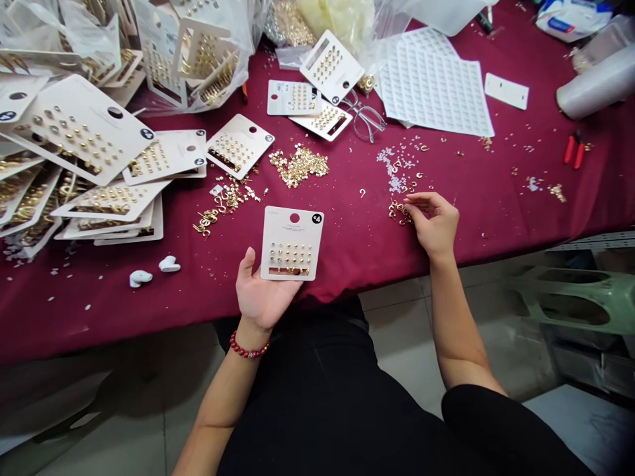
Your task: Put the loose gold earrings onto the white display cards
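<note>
My left hand (265,297), with a red bead bracelet at the wrist, holds up a white earring card (292,231) by its lower part. Rows of small studs and gold pieces sit on the card, above and over a slot. Over at the right, my right hand (435,221) pinches at a small heap of gold hook-shaped earrings (398,210); whether a piece is between the fingertips is too small to tell. Tiny clear earring backs (391,168) lie scattered just beyond it. A pile of gold studs (300,165) rests beyond the held card.
Filled earring cards (79,132) are stacked at the left, beside plastic bags of more cards. White earbuds (141,277) lie near the front edge. Farther back are glasses (367,122), printed sticker sheets (436,86), a plastic roll (598,82) and red-handled pliers (574,151).
</note>
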### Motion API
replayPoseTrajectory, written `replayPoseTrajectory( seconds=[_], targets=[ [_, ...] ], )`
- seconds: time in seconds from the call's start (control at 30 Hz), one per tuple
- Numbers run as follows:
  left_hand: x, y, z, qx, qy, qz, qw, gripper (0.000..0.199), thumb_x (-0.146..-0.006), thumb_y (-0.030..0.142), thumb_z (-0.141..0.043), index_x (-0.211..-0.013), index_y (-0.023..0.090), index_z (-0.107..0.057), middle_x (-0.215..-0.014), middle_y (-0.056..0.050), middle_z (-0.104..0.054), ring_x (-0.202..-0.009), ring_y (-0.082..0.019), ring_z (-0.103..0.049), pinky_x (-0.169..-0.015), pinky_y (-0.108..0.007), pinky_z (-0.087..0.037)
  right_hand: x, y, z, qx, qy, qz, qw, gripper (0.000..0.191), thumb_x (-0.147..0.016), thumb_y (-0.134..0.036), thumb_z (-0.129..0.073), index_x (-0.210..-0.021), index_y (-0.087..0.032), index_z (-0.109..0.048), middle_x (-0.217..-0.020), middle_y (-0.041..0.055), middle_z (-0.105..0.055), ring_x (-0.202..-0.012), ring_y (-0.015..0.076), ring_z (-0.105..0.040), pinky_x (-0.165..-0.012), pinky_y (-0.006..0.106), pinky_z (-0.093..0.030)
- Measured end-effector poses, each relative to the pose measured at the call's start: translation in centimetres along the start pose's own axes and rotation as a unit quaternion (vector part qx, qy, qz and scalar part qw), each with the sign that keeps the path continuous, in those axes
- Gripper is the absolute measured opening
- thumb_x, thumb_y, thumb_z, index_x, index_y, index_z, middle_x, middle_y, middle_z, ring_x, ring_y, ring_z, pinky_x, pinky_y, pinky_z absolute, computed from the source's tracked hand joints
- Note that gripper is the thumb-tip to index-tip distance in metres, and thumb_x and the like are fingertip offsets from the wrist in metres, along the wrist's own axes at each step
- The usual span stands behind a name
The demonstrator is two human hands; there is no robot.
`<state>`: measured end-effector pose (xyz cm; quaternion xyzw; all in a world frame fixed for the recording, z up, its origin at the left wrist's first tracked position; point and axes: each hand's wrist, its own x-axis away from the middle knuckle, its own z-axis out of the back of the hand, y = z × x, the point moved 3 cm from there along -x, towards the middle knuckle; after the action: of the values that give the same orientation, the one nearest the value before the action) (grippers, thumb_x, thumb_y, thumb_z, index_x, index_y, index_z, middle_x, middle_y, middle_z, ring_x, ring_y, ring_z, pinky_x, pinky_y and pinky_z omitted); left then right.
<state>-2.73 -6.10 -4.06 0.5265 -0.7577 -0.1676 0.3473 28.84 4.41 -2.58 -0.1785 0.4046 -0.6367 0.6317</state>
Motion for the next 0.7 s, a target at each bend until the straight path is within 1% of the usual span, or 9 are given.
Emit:
replayPoseTrajectory(
  seconds=[0.07,0.13,0.27,0.37,0.47,0.57,0.63,0.7],
  targets=[
    [0.0,-0.1,0.1,0.012,0.004,0.004,1.000,0.065,-0.089,0.067,-0.028,-0.130,0.027,-0.058,-0.146,-0.006,-0.051,-0.142,-0.030,-0.038,-0.110,-0.052,-0.042,-0.2,0.3,0.0,-0.035,0.008,-0.011,0.999,0.015,-0.078,-0.024,-0.069,-0.092,-0.023,-0.068,-0.092,0.0024,-0.074,-0.088,0.0185,-0.071,-0.087,0.037,-0.060],
    [0.0,-0.1,0.1,0.019,0.005,0.004,1.000,0.065,-0.089,0.067,-0.028,-0.131,0.027,-0.057,-0.146,-0.006,-0.052,-0.142,-0.030,-0.038,-0.110,-0.053,-0.042,-0.2,0.7,0.0,-0.050,0.004,-0.019,0.999,0.014,-0.078,-0.024,-0.069,-0.092,-0.023,-0.067,-0.094,0.0027,-0.074,-0.090,0.0189,-0.071,-0.088,0.038,-0.060],
    [0.0,-0.1,0.1,0.001,-0.002,-0.004,1.000,0.064,-0.090,0.067,-0.028,-0.133,0.029,-0.055,-0.145,-0.005,-0.052,-0.142,-0.030,-0.039,-0.112,-0.055,-0.039,-0.2,1.2,0.2,-0.035,0.007,-0.016,0.999,0.012,-0.082,-0.024,-0.064,-0.093,-0.024,-0.067,-0.101,0.0036,-0.073,-0.097,0.0200,-0.070,-0.092,0.040,-0.058],
    [0.0,-0.1,0.1,0.001,-0.001,-0.009,1.000,0.062,-0.090,0.067,-0.030,-0.131,0.030,-0.057,-0.144,-0.005,-0.053,-0.141,-0.031,-0.039,-0.112,-0.057,-0.038,0.0,1.6,0.4,-0.033,0.007,-0.012,0.999,0.011,-0.084,-0.026,-0.062,-0.094,-0.024,-0.067,-0.105,0.0038,-0.073,-0.102,0.0204,-0.069,-0.094,0.041,-0.058],
    [-0.1,0.0,-0.1,0.027,0.008,0.001,1.000,0.060,-0.091,0.065,-0.030,-0.128,0.029,-0.060,-0.145,-0.005,-0.053,-0.139,-0.032,-0.043,-0.112,-0.056,-0.038,0.2,1.7,0.5,-0.038,-0.001,-0.022,0.999,0.012,-0.085,-0.027,-0.062,-0.095,-0.024,-0.066,-0.107,0.0039,-0.073,-0.102,0.0203,-0.069,-0.093,0.041,-0.058],
    [-0.2,-0.1,-0.3,0.060,0.017,0.017,0.998,0.054,-0.093,0.058,-0.032,-0.124,0.027,-0.063,-0.144,-0.004,-0.053,-0.134,-0.032,-0.049,-0.112,-0.056,-0.038,0.5,1.5,0.4,-0.043,0.002,-0.030,0.999,0.014,-0.083,-0.028,-0.064,-0.096,-0.023,-0.065,-0.103,0.0044,-0.073,-0.098,0.0198,-0.070,-0.092,0.040,-0.058],
    [-0.2,-0.1,-0.3,0.066,0.026,0.022,0.997,0.048,-0.093,0.054,-0.035,-0.122,0.028,-0.065,-0.143,-0.003,-0.055,-0.134,-0.032,-0.049,-0.112,-0.056,-0.039,0.6,1.2,0.3,-0.055,0.004,-0.026,0.998,0.015,-0.081,-0.028,-0.067,-0.096,-0.023,-0.065,-0.099,0.0041,-0.073,-0.095,0.0194,-0.070,-0.092,0.039,-0.059],
    [-0.2,-0.1,-0.1,0.059,0.037,0.021,0.997,0.046,-0.093,0.053,-0.038,-0.119,0.028,-0.066,-0.141,-0.003,-0.056,-0.136,-0.032,-0.046,-0.112,-0.056,-0.038,0.7,1.0,0.2,-0.072,0.000,-0.018,0.997,0.016,-0.080,-0.029,-0.068,-0.095,-0.023,-0.064,-0.098,0.0035,-0.073,-0.096,0.0191,-0.070,-0.093,0.039,-0.058]
  ],
)
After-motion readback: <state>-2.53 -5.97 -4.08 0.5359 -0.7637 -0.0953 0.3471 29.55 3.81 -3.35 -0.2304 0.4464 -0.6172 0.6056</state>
